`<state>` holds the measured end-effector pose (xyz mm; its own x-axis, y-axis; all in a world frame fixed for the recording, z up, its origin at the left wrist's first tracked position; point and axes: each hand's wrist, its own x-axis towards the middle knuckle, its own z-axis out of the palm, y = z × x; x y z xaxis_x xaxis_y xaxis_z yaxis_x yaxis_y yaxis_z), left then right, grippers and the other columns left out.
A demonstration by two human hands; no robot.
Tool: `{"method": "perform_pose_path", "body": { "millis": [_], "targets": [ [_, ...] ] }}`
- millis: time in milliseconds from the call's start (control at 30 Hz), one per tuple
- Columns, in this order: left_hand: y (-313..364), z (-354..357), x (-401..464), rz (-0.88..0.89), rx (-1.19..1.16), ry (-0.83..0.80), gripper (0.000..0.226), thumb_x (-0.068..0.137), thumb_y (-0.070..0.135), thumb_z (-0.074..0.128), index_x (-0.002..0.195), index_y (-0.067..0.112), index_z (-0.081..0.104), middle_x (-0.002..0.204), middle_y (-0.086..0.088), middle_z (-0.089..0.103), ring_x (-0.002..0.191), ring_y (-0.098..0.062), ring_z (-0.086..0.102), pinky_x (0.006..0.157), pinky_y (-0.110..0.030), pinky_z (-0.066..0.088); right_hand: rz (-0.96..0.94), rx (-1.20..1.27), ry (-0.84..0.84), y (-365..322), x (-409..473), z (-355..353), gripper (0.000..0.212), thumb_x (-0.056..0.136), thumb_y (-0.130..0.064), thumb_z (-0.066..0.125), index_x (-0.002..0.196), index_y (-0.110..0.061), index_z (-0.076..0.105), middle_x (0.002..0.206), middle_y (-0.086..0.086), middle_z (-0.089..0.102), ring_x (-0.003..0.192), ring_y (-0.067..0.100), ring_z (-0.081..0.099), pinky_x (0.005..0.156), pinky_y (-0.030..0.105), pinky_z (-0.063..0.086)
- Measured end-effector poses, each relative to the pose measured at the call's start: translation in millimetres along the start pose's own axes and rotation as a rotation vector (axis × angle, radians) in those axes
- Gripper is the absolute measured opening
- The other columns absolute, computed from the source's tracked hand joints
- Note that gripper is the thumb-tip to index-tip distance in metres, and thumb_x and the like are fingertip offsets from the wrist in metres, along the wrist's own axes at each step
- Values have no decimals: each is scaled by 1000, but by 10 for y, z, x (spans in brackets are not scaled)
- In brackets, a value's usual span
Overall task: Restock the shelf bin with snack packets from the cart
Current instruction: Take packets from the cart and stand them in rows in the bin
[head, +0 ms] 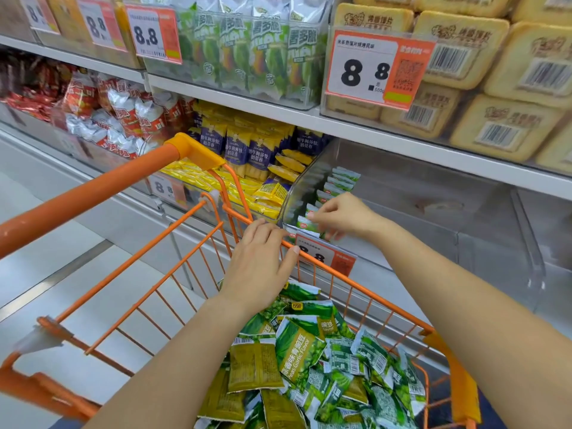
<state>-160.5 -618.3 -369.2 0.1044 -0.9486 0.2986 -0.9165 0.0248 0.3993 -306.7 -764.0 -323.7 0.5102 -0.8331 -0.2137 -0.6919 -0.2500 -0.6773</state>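
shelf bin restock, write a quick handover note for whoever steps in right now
Left hand: rests on the far rim of the orange cart, fingers over the wire, holding no packet.
Right hand: inside the clear shelf bin, pinching a green packet at the front of the row.
Done: a short row of green packets stands along the bin's left wall.
Left: most of the bin is bare; a heap of pea packets remains in the cart. Set this one, then keep feeding from the cart.
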Motion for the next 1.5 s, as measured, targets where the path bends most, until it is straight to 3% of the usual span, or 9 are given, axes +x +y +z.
{"method": "perform_pose_path", "body": {
  "millis": [200,433,733,900,1000,1100,1200,1333,1500],
  "targets": [
    [6,0,-5,-3,-23,7,48,100,47,33,132,16,52,136,1,48,140,-16,20,111,-30,20,-30,-415,139,31,110,101,23,83,-34,71,96,-17,63,81,-10,54,72,13,57,53,26,41],
    [4,11,4,-8,-23,8,44,100,43,36,131,16,53,136,0,47,140,-17,19,111,-29,19,-85,-529,162,-2,84,155,12,85,-30,68,89,-20,63,88,-6,60,87,15,58,71,33,51],
    [4,2,2,-6,-24,3,45,100,44,35,132,17,53,136,2,48,140,-16,18,111,-29,18,-51,-162,126,-21,5,134,26,91,-34,63,72,-17,72,72,0,68,60,12,62,62,24,49],
    [16,-10,2,5,-30,10,45,100,44,35,133,16,52,136,1,47,139,-15,17,110,-24,11,248,493,334,64,-35,-49,28,99,-28,48,82,-11,63,75,3,60,58,14,55,51,23,49],
    [12,-8,-1,9,-34,15,45,100,43,35,132,16,52,136,1,47,139,-15,17,110,-24,11,507,850,312,150,-19,-65,37,101,-32,42,127,-7,51,120,12,57,106,30,58,70,40,51],
    [19,-8,-1,4,-42,12,45,101,43,35,132,16,53,136,1,47,139,-15,16,110,-24,11,678,1192,182,77,-35,-17,61,101,-40,35,150,-6,21,151,20,27,140,34,29,99,48,37],
    [21,2,5,-1,-54,15,51,98,48,30,130,17,54,134,1,49,139,-16,18,111,-26,13,652,1243,108,-175,-16,107,62,102,-45,28,149,-5,21,141,22,34,137,32,33,106,44,33],
    [16,7,2,0,-53,17,42,101,43,36,130,17,54,134,2,48,140,-16,17,112,-26,12,658,1145,202,-212,153,212,50,98,-47,37,125,-9,56,110,13,66,104,30,64,75,39,55],
    [39,21,12,-11,-75,14,42,101,41,35,130,18,53,134,4,47,141,-14,13,113,-29,14,652,1112,362,131,449,142,55,90,-54,36,113,-15,67,110,11,70,98,31,68,96,49,48]
  ]
}}
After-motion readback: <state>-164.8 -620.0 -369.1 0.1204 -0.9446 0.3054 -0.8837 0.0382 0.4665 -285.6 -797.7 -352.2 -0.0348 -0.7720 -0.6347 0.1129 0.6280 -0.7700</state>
